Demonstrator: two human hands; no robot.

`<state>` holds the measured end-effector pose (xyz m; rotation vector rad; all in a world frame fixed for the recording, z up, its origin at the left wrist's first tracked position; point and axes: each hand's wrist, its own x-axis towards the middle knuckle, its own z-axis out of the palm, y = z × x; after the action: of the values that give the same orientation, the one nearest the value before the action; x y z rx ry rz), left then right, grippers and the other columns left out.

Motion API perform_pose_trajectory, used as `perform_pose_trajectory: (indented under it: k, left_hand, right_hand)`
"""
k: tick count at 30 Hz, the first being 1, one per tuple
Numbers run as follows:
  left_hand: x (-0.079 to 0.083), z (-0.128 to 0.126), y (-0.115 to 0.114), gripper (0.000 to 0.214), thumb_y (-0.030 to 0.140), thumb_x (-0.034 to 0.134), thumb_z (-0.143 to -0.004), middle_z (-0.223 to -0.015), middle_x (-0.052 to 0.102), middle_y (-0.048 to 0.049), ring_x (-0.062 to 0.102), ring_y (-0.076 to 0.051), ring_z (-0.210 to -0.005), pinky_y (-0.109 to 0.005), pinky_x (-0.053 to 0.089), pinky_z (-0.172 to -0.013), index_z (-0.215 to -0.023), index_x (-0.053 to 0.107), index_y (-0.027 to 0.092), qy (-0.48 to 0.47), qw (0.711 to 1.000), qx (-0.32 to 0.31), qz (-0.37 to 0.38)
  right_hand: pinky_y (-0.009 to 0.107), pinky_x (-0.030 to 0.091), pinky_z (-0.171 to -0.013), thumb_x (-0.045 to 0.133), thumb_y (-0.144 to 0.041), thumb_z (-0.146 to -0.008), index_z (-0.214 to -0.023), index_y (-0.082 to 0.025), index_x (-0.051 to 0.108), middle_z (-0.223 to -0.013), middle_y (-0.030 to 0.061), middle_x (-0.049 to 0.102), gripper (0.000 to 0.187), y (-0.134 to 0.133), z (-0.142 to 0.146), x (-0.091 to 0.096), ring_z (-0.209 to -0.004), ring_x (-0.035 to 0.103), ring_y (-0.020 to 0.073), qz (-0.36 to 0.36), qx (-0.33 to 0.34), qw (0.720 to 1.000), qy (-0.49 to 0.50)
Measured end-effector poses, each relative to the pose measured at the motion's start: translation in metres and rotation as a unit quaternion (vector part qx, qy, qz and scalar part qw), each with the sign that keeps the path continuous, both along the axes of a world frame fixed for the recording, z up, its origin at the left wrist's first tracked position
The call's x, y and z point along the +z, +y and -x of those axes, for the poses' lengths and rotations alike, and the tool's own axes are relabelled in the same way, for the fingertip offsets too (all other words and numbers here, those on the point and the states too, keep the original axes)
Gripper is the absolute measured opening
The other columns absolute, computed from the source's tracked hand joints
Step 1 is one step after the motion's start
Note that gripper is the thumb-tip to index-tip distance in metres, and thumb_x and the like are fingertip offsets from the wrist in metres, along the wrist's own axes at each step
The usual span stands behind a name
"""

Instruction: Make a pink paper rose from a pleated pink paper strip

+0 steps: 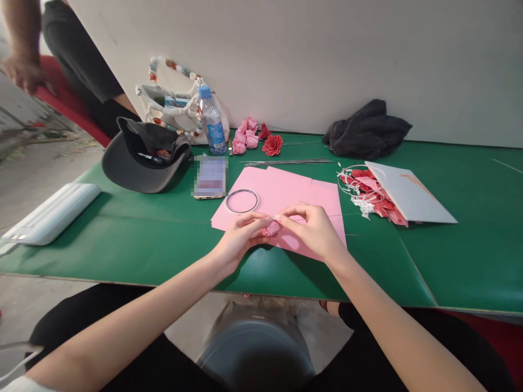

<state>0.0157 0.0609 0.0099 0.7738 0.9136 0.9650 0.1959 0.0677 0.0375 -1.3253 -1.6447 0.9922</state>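
Head view — left hand (240, 237) and right hand (312, 231) have fingers clamped on a small crumpled pink paper piece (272, 230) — squeeze too hard and I'd tear it.

Craft workshop: green worktable (469, 245), concrete floor (41, 179), paper roses (245, 136).

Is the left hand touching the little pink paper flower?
Touching. The head view shows the left hand pressing its fingertips against the pink paper flower.
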Motion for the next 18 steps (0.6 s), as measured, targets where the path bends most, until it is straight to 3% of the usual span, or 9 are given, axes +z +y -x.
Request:
perform_pose_trajectory:
  k: [7,18]
  left_hand:
    - [0.001,-0.001,-0.001,0.02,0.033,0.079,-0.079,-0.08,0.072,-0.0016,0.068,-0.015,-0.079,-0.029,0.055,-0.079,-0.087,0.07,0.018,0.01,1.0,-0.001,-0.01]
    - [0.006,0.0,-0.003,0.014,0.032,0.076,-0.082,-0.082,0.073,-0.0009,0.067,-0.014,-0.081,-0.028,0.055,-0.08,-0.088,0.073,0.019,0.002,1.0,-0.018,-0.023]
  right_hand:
    - [0.036,0.049,-0.084,0.076,-0.036,-0.076,-0.073,-0.017,0.073,-0.087,0.0077,0.074,0.019,-0.002,0.003,0.002,-0.09,0.069,0.0233,0.011,-0.02,1.0,0.019]
    - [0.035,0.048,-0.077,0.077,-0.027,-0.074,-0.067,-0.018,0.07,-0.075,0.0029,0.07,0.013,-0.003,0.009,-0.008,-0.078,0.067,0.0208,-0.028,-0.095,0.995,0.014]
